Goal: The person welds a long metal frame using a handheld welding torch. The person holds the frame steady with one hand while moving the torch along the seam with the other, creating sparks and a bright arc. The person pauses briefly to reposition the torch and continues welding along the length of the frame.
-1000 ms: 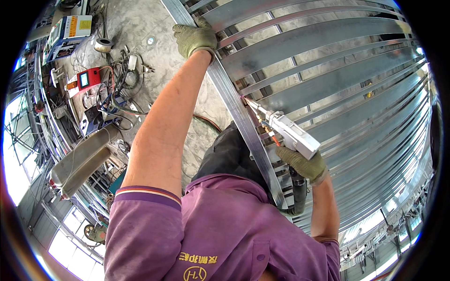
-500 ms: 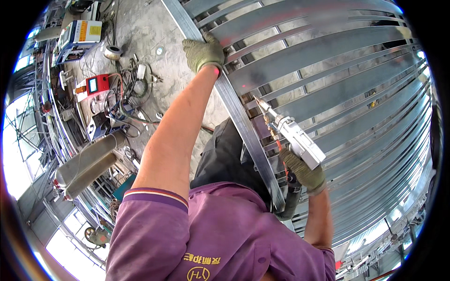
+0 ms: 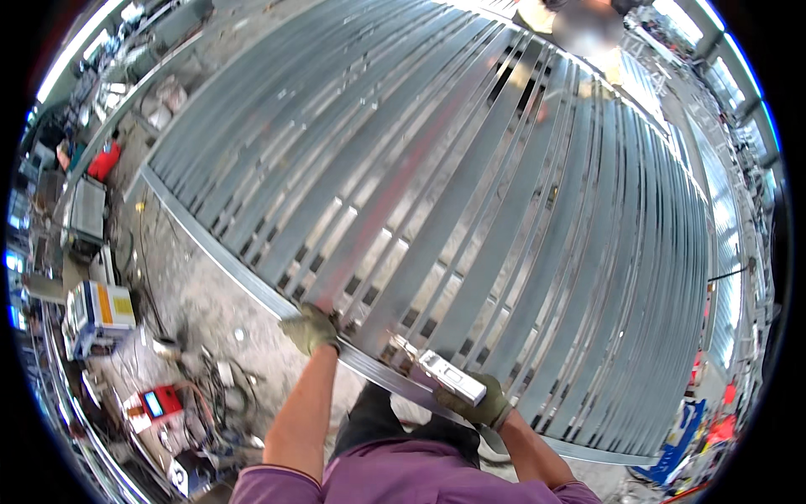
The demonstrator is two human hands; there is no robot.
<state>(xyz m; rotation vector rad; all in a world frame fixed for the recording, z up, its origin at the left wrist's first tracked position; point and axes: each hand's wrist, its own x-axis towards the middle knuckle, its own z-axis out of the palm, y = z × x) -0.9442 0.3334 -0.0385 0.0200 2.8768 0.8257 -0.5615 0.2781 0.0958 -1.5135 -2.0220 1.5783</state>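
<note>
A large grid of grey metal slats spreads out ahead of me, with a long metal edge rail along its near side. My left hand, in an olive work glove, is closed around that rail. My right hand, gloved alike, grips a white boxy welding gun over the near edge. The gun's thin nozzle points up and left, toward the slat ends by the rail. Whether the tip touches metal, I cannot tell. My right fingers are partly hidden beneath the gun.
Another person is at the far side of the grid. On the floor to the left are a white-and-blue machine, a red box with a lit screen and tangled cables. A blue metal piece stands at the lower right.
My view has swung and widened, so the whole grid and a person beyond now show. My left hand still holds the rail; my right hand still holds the welding gun near the edge.
</note>
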